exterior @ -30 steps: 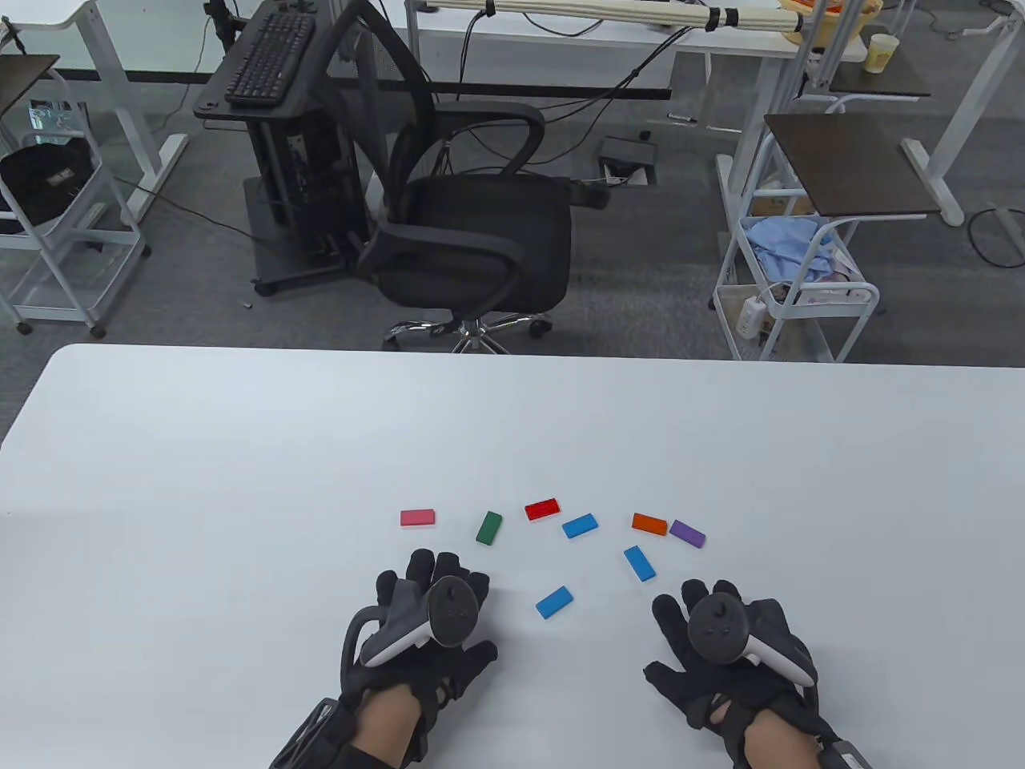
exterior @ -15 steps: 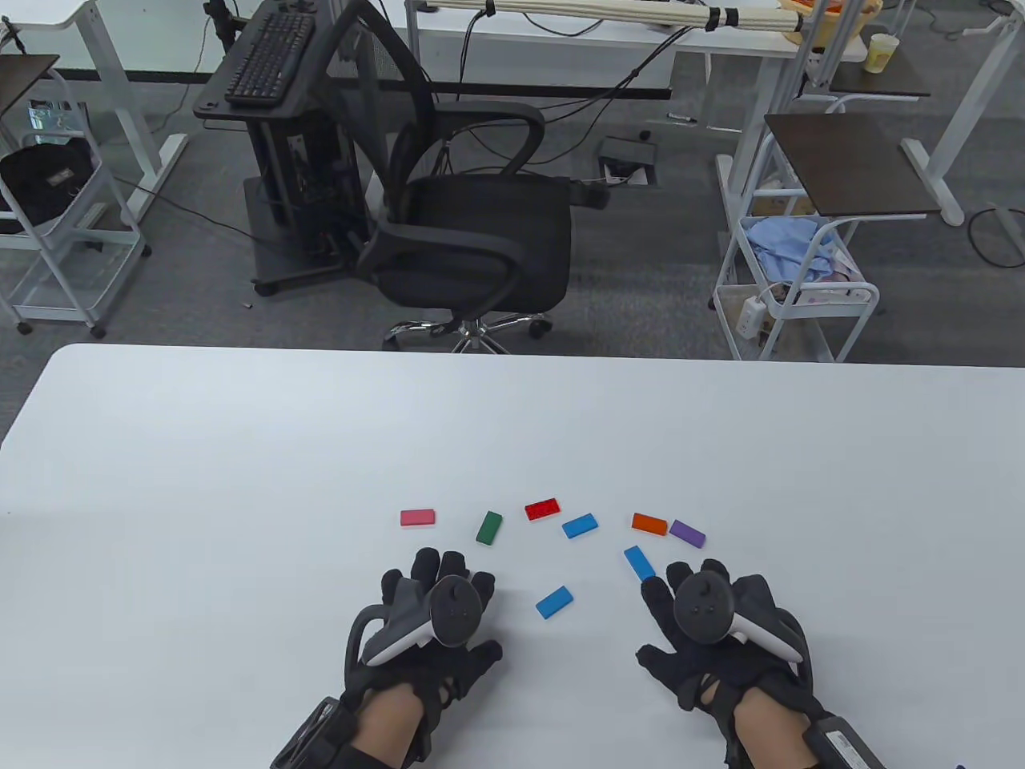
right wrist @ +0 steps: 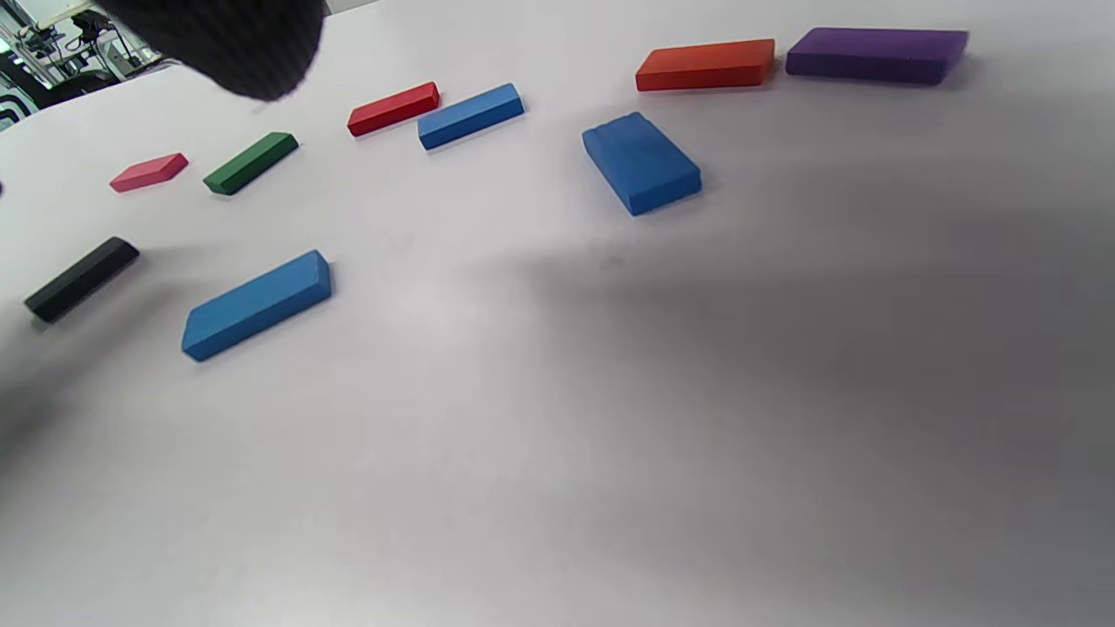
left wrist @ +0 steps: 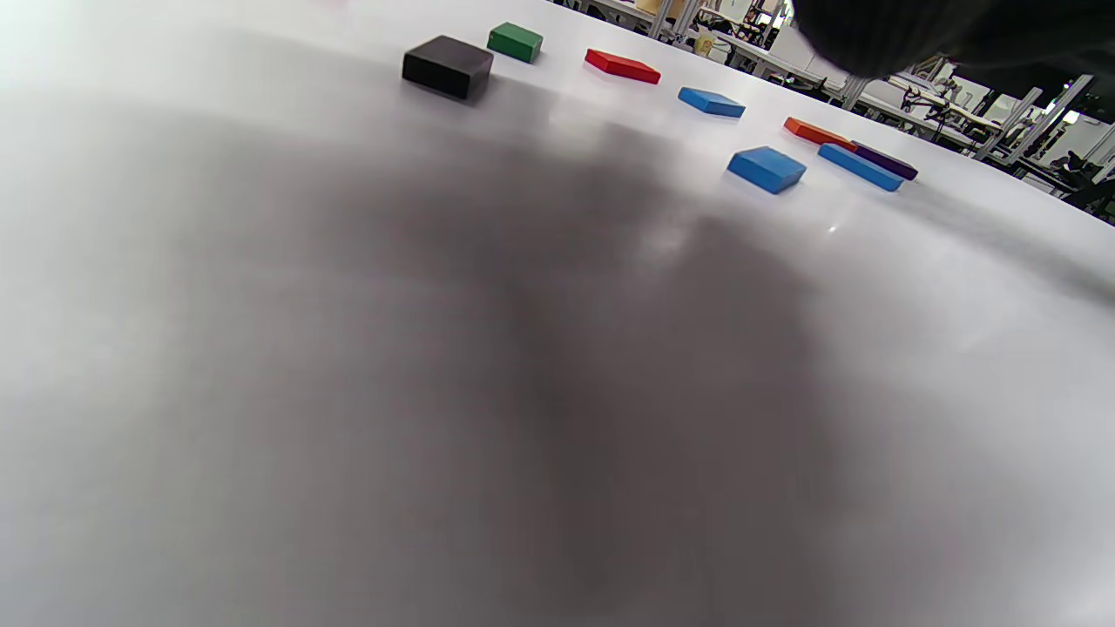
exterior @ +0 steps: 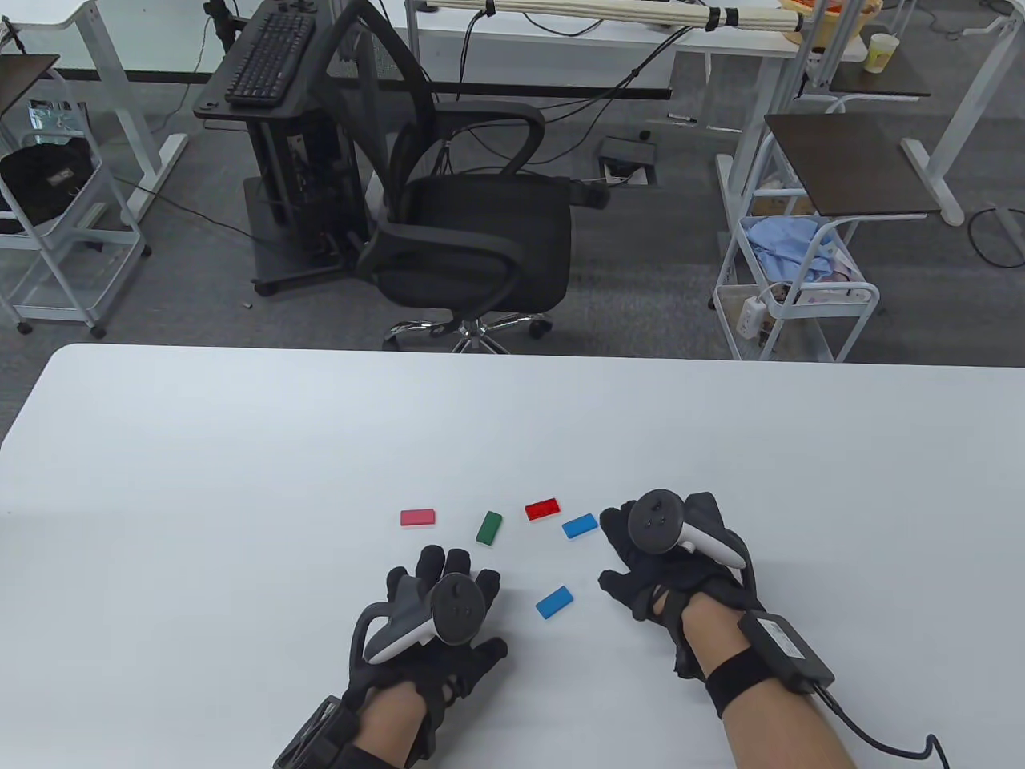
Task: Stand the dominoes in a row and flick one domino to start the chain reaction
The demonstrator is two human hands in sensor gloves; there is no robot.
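The right hand (exterior: 669,553) hovers over the right end of the scatter, and from above its fingers are hidden under the tracker and the back of the glove. The right wrist view shows only one dark fingertip (right wrist: 235,39) at the top edge and nothing pinched beneath it, so I cannot tell whether those fingers are spread or curled. It looks placed to pick from the pieces below it: the orange domino (right wrist: 706,65), the purple domino (right wrist: 875,54) and a blue domino (right wrist: 642,163), all lying flat on the desk (exterior: 240,448), the orange and purple ones nearly end to end.

The left hand (exterior: 436,625) lies palm down near the front edge, fingers (exterior: 432,565) spread and relaxed, gripping nothing. I judge it is parked there to stay clear while the other hand works.

Beyond it, a black domino (right wrist: 80,279) sits close to the left fingertips; it is hidden in the table view. Farther out lie a second blue domino (exterior: 554,601) between the two hands, then a loose arc of the pink domino (exterior: 418,517), green domino (exterior: 488,528), red domino (exterior: 542,509) and a third blue domino (exterior: 580,525) just beside the right hand.

Every piece is on its broad face and none is upright, so the row has not yet been begun.
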